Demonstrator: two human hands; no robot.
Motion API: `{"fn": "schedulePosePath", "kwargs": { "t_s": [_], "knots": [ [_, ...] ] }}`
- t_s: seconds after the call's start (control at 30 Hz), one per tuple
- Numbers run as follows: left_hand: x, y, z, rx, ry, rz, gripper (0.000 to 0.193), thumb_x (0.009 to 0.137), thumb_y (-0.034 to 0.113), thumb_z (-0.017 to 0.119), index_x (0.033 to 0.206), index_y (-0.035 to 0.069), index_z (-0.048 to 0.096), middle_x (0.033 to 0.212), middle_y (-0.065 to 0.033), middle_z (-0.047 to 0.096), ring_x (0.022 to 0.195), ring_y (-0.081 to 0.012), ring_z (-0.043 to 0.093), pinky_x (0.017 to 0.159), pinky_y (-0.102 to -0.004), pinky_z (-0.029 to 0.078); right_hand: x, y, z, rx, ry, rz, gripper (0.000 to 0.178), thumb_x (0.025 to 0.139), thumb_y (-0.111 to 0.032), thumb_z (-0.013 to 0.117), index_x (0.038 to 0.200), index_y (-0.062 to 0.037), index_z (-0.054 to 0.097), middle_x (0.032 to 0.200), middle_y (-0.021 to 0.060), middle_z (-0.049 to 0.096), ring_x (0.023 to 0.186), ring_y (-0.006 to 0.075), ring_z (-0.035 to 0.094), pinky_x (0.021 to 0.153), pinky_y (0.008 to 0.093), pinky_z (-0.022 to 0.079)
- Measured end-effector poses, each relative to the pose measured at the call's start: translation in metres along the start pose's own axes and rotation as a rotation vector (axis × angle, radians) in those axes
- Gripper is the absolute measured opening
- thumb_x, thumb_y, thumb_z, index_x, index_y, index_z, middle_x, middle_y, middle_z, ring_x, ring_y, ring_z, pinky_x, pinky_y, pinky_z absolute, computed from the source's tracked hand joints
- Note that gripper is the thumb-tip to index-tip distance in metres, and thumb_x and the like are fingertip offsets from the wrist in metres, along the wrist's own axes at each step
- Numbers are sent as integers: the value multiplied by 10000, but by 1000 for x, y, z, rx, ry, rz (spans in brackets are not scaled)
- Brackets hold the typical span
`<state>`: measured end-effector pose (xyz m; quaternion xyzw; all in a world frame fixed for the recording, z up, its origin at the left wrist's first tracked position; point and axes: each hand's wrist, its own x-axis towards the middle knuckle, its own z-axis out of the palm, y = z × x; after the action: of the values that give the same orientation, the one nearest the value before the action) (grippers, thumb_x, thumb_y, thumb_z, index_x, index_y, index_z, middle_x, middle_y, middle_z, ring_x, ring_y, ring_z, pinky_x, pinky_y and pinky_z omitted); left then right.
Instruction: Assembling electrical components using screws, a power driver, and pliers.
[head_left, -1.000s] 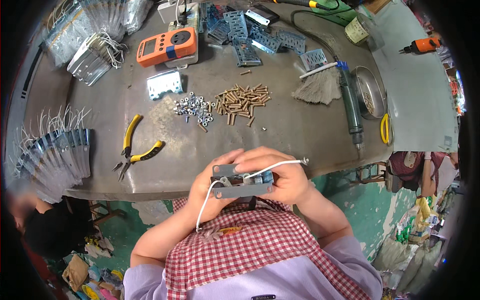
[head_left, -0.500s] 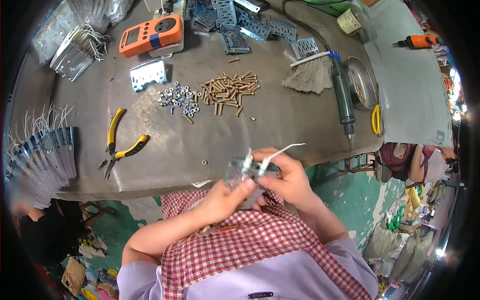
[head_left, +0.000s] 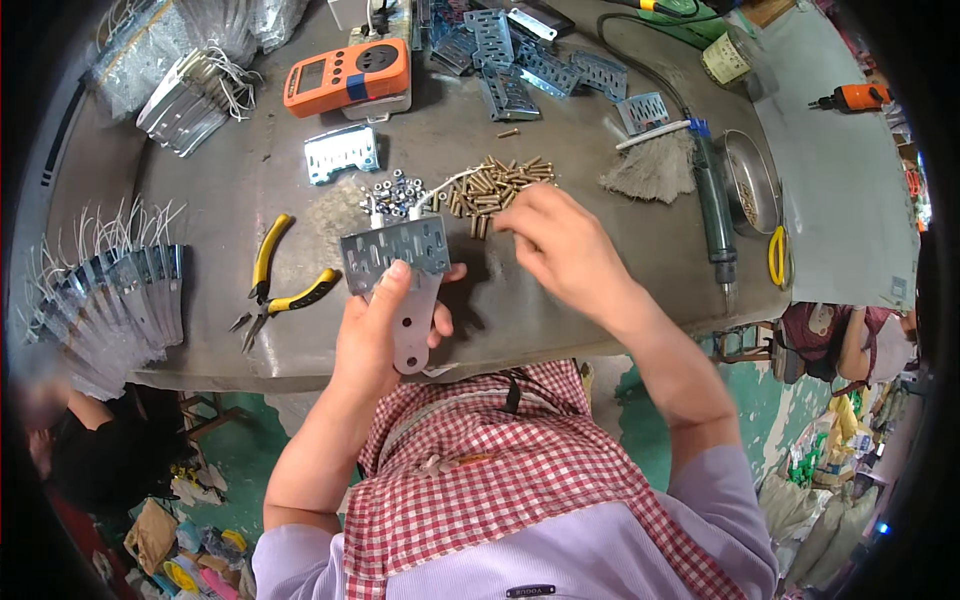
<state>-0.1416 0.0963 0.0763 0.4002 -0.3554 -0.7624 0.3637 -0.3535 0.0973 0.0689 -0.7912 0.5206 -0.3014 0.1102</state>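
My left hand point(head_left: 372, 325) grips a perforated metal bracket point(head_left: 392, 250) by its lower part, thumb on the front and fingers behind. A pale flat plate point(head_left: 412, 318) with round holes extends below the bracket. White wires point(head_left: 440, 188) with thick white ends rise from its top edge. At the right edge of a pile of brass-coloured screws point(head_left: 475, 200) is my right hand point(head_left: 565, 245), its fingers bent and drawn together; whatever is between the fingertips cannot be made out. Small nuts point(head_left: 398, 190) lie behind the bracket, partly hidden by it.
Yellow-handled pliers point(head_left: 272, 285) lie left of my left hand. Farther back are a loose bracket point(head_left: 341, 153), an orange meter point(head_left: 348, 75) and heaped brackets point(head_left: 505, 60). To the right are an electric screwdriver point(head_left: 716, 205), a brush point(head_left: 650, 168) and a metal dish point(head_left: 750, 180). Wired strips point(head_left: 125, 300) stand at left.
My hands have parted. The left has carried the bracket forward and left over the table; the right has let go of it and reached to the screws. The view has shifted slightly.
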Motion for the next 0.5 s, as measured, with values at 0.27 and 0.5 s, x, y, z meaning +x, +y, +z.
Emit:
{"fn": "schedulePosePath", "kwargs": {
  "t_s": [0.27, 0.5],
  "knots": [
    [-10, -16, 1, 93, 8, -35, 395, 897, 371, 449, 1013, 2, 531, 739, -76, 618, 517, -129, 534, 453, -242, 409, -13, -43, 13, 662, 88, 337, 105, 747, -44, 625, 835, -19, 573, 789, 70, 565, 703, 175, 582, 617, 268, 465],
    [-30, -37, 0, 554, 44, 247, 233, 874, 200, 472, 909, -8, 570, 651, -65, 606, 579, -142, 586, 553, -285, 465, -38, -56, 13, 261, 83, 199, 211, 724, -52, 646, 869, -36, 494, 765, 110, 550, 692, 254, 573, 580, 339, 461]
  ]
}}
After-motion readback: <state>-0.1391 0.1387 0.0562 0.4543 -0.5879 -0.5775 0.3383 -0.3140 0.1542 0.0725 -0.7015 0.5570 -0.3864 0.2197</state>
